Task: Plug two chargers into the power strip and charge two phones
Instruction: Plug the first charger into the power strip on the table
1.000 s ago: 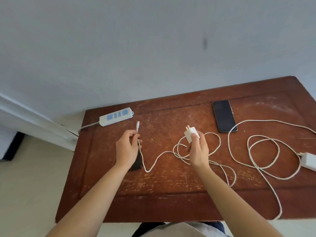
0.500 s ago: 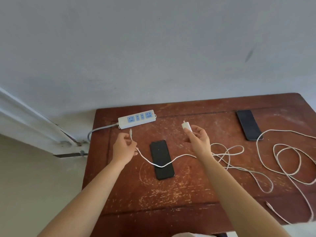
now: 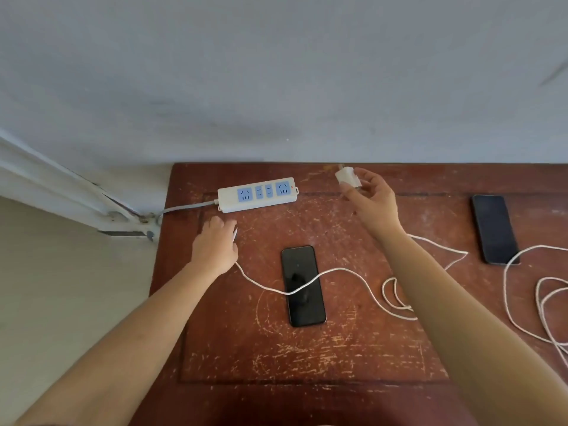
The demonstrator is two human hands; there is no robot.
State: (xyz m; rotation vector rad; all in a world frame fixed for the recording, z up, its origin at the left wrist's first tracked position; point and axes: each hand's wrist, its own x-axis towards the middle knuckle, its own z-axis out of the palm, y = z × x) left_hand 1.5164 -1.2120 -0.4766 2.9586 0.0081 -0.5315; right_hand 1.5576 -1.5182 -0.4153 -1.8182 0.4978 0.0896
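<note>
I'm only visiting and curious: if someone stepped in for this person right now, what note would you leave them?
Right hand: holds the white charger plug above the table's far edge, right of the power strip; not plugged in.
Left hand: grips the phone end of that charger's cable, just in front of the strip.
The cable drapes across the near phone. The far phone lies at right beside the second cable; its charger is out of view.
Done: nothing plugged.
Left: both chargers into the strip, both phones connected.

Both arms reach forward; the left hand (image 3: 215,245) is curled knuckles-up, the right hand (image 3: 370,198) pinches with raised fingers.
</note>
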